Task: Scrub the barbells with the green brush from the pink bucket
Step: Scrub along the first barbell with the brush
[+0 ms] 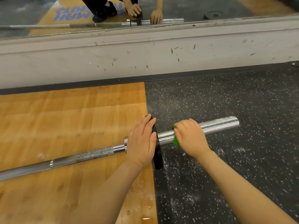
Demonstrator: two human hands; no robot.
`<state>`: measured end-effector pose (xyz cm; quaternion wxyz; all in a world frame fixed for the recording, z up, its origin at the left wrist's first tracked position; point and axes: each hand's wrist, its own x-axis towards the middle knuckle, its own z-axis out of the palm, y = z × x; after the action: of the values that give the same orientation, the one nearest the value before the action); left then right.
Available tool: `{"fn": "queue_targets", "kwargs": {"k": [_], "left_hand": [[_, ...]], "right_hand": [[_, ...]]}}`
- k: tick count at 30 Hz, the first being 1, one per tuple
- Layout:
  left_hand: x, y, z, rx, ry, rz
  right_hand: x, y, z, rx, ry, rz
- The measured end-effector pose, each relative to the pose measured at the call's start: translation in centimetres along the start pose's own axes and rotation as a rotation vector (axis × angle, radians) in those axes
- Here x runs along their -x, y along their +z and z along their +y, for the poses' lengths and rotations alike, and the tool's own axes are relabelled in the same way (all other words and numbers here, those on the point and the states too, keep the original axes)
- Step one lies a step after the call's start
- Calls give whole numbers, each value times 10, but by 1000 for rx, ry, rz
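A steel barbell (80, 156) lies on the floor, running from lower left to its chrome sleeve end (223, 122) at the right. A small black weight plate (157, 152) stands on the sleeve next to the collar. My left hand (142, 141) rests flat on the plate's edge, fingers straight. My right hand (191, 136) grips the green brush (175, 140) and presses it on the sleeve just right of the plate. Most of the brush is hidden under the fingers. The pink bucket is not in view.
The bar crosses from a wooden platform (64, 118) onto black speckled rubber flooring (226, 94). A scuffed white wall base (145, 57) with a mirror (48, 13) above runs along the back. Water drops (145, 217) and white residue lie on the floor near me.
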<state>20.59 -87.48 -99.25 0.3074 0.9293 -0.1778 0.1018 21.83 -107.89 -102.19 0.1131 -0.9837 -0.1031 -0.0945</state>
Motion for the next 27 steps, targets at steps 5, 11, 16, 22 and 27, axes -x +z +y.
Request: {"fn": "queue_targets", "kwargs": {"k": [5,11,16,22,27], "left_hand": [[11,-4,5,-30,21,-34],[4,-30,16,10,-25,-2],[-12,-24,25,-4,-163,-94],[7,-19,34,7,-246,-180],[9,-21,36,-20,-242,-214]], "right_hand": [[8,-8,10,-31,19,-13],[41,-9,4,-20,6,74],[63,-12,-9,-15,-26,62],[65,-8,-55,-115,-85,-50],[69,-8,-61,-126,-97,-26]]}}
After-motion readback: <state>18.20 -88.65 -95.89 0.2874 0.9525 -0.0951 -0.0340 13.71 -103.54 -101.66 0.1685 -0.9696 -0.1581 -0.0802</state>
